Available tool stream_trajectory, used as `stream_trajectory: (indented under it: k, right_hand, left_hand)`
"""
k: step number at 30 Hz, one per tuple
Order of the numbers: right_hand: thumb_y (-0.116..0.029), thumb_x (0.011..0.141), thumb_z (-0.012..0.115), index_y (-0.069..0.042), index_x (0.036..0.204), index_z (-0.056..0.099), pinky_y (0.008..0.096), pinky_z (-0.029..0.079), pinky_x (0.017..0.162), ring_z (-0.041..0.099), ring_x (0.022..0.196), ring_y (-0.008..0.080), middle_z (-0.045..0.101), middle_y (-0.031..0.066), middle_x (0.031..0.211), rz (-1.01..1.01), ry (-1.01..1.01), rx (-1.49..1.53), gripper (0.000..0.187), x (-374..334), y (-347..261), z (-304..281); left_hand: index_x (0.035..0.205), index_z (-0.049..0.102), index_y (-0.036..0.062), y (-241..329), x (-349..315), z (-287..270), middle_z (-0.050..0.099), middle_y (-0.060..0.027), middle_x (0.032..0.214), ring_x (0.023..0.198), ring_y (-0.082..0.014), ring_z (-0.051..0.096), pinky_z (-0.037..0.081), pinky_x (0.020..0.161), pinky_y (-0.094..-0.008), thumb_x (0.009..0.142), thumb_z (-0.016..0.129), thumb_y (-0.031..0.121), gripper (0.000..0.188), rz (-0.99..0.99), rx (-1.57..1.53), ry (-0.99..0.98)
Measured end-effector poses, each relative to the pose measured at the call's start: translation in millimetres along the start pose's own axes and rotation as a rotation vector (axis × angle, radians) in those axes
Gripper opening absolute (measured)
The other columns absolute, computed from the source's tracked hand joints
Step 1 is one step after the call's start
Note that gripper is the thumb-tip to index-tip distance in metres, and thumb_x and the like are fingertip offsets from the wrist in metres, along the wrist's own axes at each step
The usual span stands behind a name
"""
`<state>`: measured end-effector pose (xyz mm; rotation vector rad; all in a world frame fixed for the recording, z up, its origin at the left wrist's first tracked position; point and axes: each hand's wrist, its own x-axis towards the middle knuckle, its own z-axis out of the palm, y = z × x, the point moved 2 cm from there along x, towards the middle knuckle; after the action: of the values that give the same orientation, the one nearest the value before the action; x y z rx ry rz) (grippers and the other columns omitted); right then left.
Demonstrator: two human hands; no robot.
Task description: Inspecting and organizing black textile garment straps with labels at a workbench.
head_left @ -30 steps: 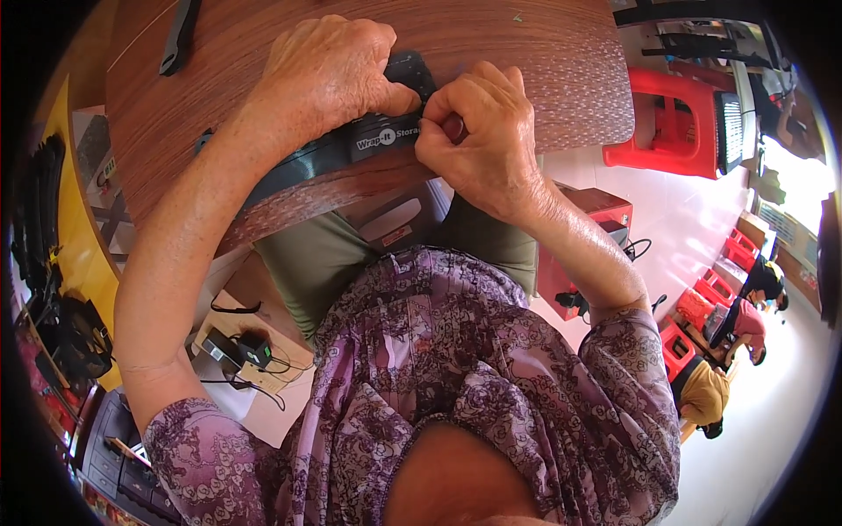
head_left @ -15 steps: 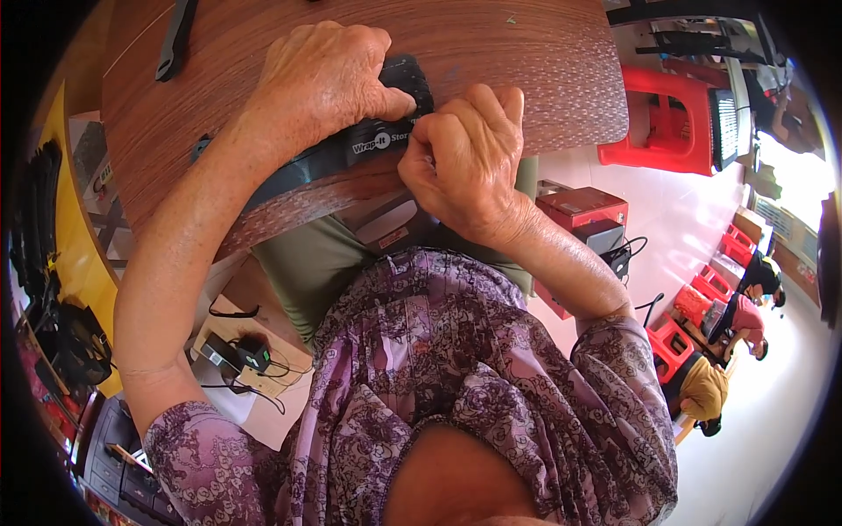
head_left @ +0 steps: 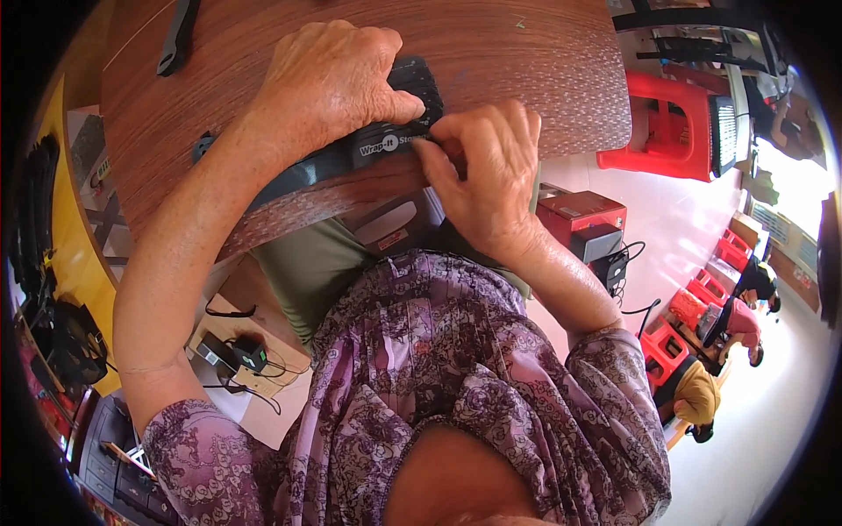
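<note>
A black strap-like piece (head_left: 379, 151) with pale printing lies along the near edge of the wooden table, its far end ribbed and dark. My left hand (head_left: 333, 79) rests over it with the fingers curled and the thumb pressed on the ribbed part. At the strap's right end, my right hand (head_left: 491, 167) is closed, thumb and forefinger pinching its edge. Much of the strap's left stretch is hidden beneath my left hand and forearm. A small blue-grey end piece (head_left: 203, 145) shows just left of that forearm.
A similar dark strip (head_left: 178, 39) lies at the table's far left. Beyond the right edge stands a red plastic stool (head_left: 667, 123); a red box (head_left: 579, 213) and black devices with cables sit below. People sit by red stools at far right.
My right hand has shifted slightly right and its fingers have loosened from a tighter fist into a pinch. The left hand and the strap have moved a little to the right.
</note>
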<state>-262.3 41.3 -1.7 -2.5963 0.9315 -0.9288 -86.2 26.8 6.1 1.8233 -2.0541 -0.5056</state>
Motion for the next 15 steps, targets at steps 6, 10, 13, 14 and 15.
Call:
stream_trajectory:
  k: [6, 10, 13, 14, 15]
  right_hand:
    - [-0.009, 0.064, 0.076, -0.008, 0.078, 0.057, 0.0366, 0.038, 0.067, 0.048, 0.071, 0.0259, 0.053, 0.0037, 0.072, 0.111, -0.140, 0.025, 0.024, 13, 1, -4]
    - [-0.006, 0.064, 0.075, -0.007, 0.078, 0.056, 0.0381, 0.039, 0.068, 0.048, 0.073, 0.0280, 0.055, 0.0059, 0.074, -0.031, -0.097, -0.091, 0.023, 17, -10, -7]
    - [-0.005, 0.064, 0.074, -0.006, 0.081, 0.058, 0.0381, 0.041, 0.067, 0.049, 0.073, 0.0286, 0.056, 0.0070, 0.075, -0.019, -0.063, -0.050, 0.024, 10, -9, 0]
    - [-0.005, 0.064, 0.074, -0.006, 0.081, 0.058, 0.0381, 0.041, 0.067, 0.049, 0.073, 0.0286, 0.056, 0.0070, 0.075, -0.019, -0.062, -0.051, 0.024, 10, -9, -1]
    - [-0.005, 0.065, 0.074, -0.005, 0.083, 0.058, 0.0376, 0.041, 0.065, 0.050, 0.073, 0.0280, 0.056, 0.0073, 0.075, 0.046, -0.079, -0.039, 0.025, 10, -8, -1]
  left_hand:
    - [0.062, 0.049, 0.0057, 0, -2, 0, 0.054, -0.0129, 0.054, 0.054, -0.0318, 0.055, 0.040, 0.051, -0.0420, 0.062, 0.074, 0.035, 0.039, -0.012, 0.002, 0.006]
    - [0.063, 0.050, 0.0055, -2, -1, 2, 0.055, -0.0129, 0.055, 0.055, -0.0317, 0.055, 0.041, 0.052, -0.0419, 0.061, 0.075, 0.035, 0.039, -0.012, 0.010, -0.001]
    - [0.063, 0.051, 0.0055, -1, 0, 0, 0.055, -0.0131, 0.056, 0.056, -0.0319, 0.056, 0.041, 0.052, -0.0422, 0.061, 0.075, 0.036, 0.039, -0.006, 0.013, -0.010]
    - [0.063, 0.051, 0.0055, 0, 0, 0, 0.055, -0.0132, 0.056, 0.057, -0.0325, 0.056, 0.041, 0.053, -0.0426, 0.062, 0.075, 0.037, 0.039, -0.017, 0.014, -0.038]
    - [0.063, 0.051, 0.0055, -1, -1, 0, 0.055, -0.0132, 0.056, 0.057, -0.0325, 0.056, 0.041, 0.053, -0.0426, 0.062, 0.075, 0.037, 0.039, -0.020, 0.016, -0.037]
